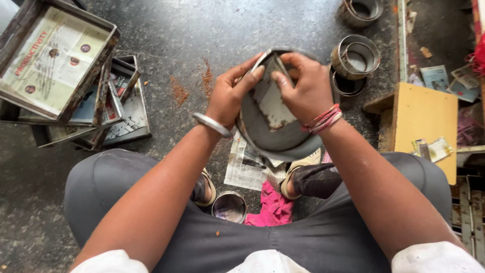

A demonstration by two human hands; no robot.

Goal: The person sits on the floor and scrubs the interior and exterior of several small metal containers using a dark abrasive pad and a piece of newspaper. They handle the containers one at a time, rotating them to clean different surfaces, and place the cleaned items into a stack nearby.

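Knees in grey trousers (pixel 151 202) nearest. Left hand (pixel 230 93) grips rim of round pan (pixel 273 136), held over feet; right hand (pixel 303 88) fingers closed on flat scraper (pixel 270 98) inside. Risk: scraper edge slipping onto thumb. Small tin (pixel 230 206), pink rag (pixel 275 207), newspaper (pixel 245 169) below; square trays (pixel 55 60) left, metal rings (pixel 356 58) right.

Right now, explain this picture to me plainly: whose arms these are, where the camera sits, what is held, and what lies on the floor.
The camera sits on a person's head and looks down, so the arms are the wearer's own, above grey-trousered knees. The left hand, with a metal bangle, grips the rim of a round pan. The right hand, with red threads at the wrist, presses a flat scraper inside it. On the floor lie stacked rectangular trays lined with newspaper, round metal rings, a small tin, a pink cloth, newspaper sheets and a yellow board.
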